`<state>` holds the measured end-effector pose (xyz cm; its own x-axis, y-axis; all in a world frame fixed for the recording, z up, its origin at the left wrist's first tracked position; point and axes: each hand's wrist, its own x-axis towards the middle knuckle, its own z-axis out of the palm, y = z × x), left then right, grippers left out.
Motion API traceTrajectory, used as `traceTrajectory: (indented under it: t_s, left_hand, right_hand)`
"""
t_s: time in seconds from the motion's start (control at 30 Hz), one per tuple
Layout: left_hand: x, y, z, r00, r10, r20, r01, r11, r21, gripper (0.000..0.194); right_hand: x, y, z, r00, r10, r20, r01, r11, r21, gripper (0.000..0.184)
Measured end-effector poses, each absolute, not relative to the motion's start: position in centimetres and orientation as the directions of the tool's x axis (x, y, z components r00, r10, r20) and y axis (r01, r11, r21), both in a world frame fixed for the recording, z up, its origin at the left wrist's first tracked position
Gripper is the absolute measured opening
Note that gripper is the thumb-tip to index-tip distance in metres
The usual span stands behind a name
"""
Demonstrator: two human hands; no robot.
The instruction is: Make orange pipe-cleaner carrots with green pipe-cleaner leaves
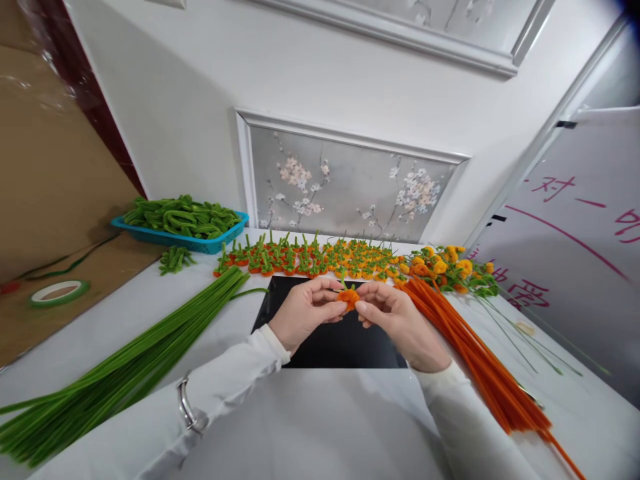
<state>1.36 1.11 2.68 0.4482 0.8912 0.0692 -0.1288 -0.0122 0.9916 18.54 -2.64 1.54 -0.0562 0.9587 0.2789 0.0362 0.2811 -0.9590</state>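
Observation:
Between my two hands, above a black mat, is a small orange pipe-cleaner flower [349, 300] with a bit of green at its top. My left hand [309, 307] pinches it from the left with thumb and fingers. From the right, my right hand [393, 317] grips its other edge the same way. The black mat [345, 347] lies flat on the white table under both hands. Close behind stand rows of similar orange and yellow flower heads [300, 257] with green stems pointing up.
Long green pipe cleaners [145, 353] lie left, orange pipe cleaners [475, 360] right. A blue basket [200, 243] of green pieces stands back left, near a green tape roll [59, 293]. Finished-looking yellow flowers [440, 267] with thin stems lie back right. A wall panel [345, 180] rises behind.

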Motion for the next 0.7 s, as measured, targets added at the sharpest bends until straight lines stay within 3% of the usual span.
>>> traceTrajectory:
  t_s: [0.17, 0.3, 0.57, 0.7]
  left_hand:
    - [1.5, 0.9, 2.7, 0.456, 0.853, 0.253, -0.036, -0.267, 0.963, 0.011]
    - [1.7, 0.4, 2.9, 0.461, 0.828, 0.318, -0.030, -0.344, 0.939, 0.009]
    - [1.8, 0.5, 2.8, 0.462, 0.828, 0.319, -0.034, -0.343, 0.939, 0.013]
    - [1.6, 0.6, 2.6, 0.462, 0.825, 0.326, -0.022, -0.357, 0.934, 0.014]
  right_hand:
    - [18.3, -2.8, 1.8, -0.011, 0.904, 0.428, 0.233, 0.418, -0.878, 0.022]
    - [17.8, -3.0, 1.7, -0.007, 0.893, 0.451, 0.352, 0.424, -0.835, 0.015]
    - [17.4, -2.9, 1.8, 0.036, 0.947, 0.318, 0.178, 0.307, -0.935, 0.021]
    - [17.2, -2.9, 1.5, 0.073, 0.933, 0.352, 0.197, 0.332, -0.922, 0.019]
